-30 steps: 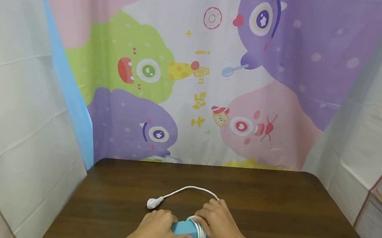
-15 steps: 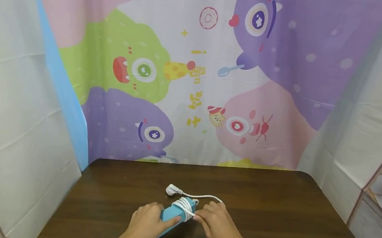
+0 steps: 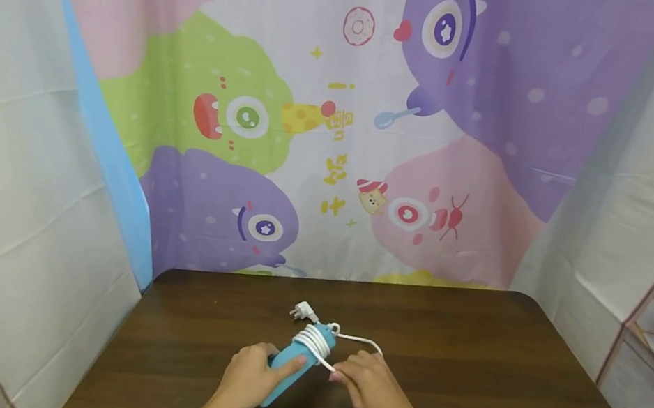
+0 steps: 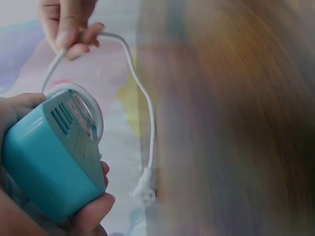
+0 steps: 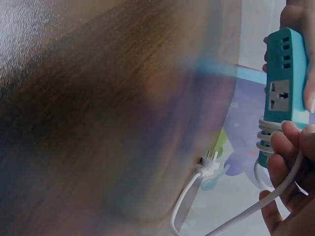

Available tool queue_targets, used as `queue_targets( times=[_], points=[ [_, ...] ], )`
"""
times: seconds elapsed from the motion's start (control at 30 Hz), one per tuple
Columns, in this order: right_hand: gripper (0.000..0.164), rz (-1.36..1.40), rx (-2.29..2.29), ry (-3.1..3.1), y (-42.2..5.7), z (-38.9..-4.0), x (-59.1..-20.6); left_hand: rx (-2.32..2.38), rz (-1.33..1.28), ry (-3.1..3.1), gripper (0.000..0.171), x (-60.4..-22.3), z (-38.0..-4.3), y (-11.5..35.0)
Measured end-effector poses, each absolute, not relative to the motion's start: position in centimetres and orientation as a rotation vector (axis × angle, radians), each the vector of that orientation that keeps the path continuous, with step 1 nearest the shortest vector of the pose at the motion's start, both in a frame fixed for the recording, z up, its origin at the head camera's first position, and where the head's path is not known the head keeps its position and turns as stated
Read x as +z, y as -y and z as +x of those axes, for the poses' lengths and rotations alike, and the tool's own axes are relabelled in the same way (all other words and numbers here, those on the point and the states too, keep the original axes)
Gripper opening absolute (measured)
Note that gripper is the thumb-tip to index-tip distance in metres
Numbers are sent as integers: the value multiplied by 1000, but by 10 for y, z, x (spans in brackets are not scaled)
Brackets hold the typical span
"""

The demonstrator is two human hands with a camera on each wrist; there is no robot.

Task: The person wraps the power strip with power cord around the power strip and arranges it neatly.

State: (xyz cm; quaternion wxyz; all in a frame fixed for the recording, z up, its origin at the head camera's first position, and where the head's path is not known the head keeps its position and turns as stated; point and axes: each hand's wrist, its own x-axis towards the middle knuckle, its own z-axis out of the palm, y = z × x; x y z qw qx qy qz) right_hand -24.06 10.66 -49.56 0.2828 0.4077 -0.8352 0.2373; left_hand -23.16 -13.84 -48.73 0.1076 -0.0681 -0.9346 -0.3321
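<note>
A blue power strip [image 3: 284, 371] is gripped by my left hand [image 3: 247, 379], thumb across its side. White cord [image 3: 313, 341] is wound several times round its far end. Sockets and small slots show on its face [image 5: 279, 96] in the right wrist view. My right hand [image 3: 373, 389] pinches the cord just right of the coils, and the free length curves back behind the strip. At its end the white plug [image 3: 304, 311] points left, prongs showing. In the left wrist view the strip's end [image 4: 54, 162] faces the camera, with the right hand [image 4: 71, 29] beyond it.
Below the hands is a dark brown wooden table [image 3: 441, 334]. A cartoon-printed curtain [image 3: 327, 246] hangs at its back edge. Pale hanging sheets [image 3: 24, 152] stand on both sides.
The power strip has turned in the left hand, its far end now pointing up and away. The right hand has come off the coils, drawing cord out to the right. The plug has shifted right and back.
</note>
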Motion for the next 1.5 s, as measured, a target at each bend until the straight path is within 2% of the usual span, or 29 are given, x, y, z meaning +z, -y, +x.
queue_targets(
  times=[0.27, 0.57, 0.77, 1.03, 1.33, 1.5],
  points=[
    [7, 1124, 772, 2270, -105, -241, -495, -1326, -175, 2762, 64, -477, -228, 135],
    [10, 1179, 878, 2295, -102, -241, -494, -1876, -172, 2653, 51, -477, -226, 138],
    [9, 1269, 992, 2292, -102, -241, -491, -2112, -270, 2576, 45, -478, -226, 142],
    [11, 1397, 945, 2244, -105, -239, -490, -2271, -545, 2539, 37, -480, -224, 148],
    [13, 1580, 1079, 2226, -108, -238, -494, -2286, -910, 2524, 33, -478, -222, 153],
    [9, 1670, 1248, 2220, -108, -240, -496, -2290, -1126, 2447, 32, -480, -220, 152]
  ],
)
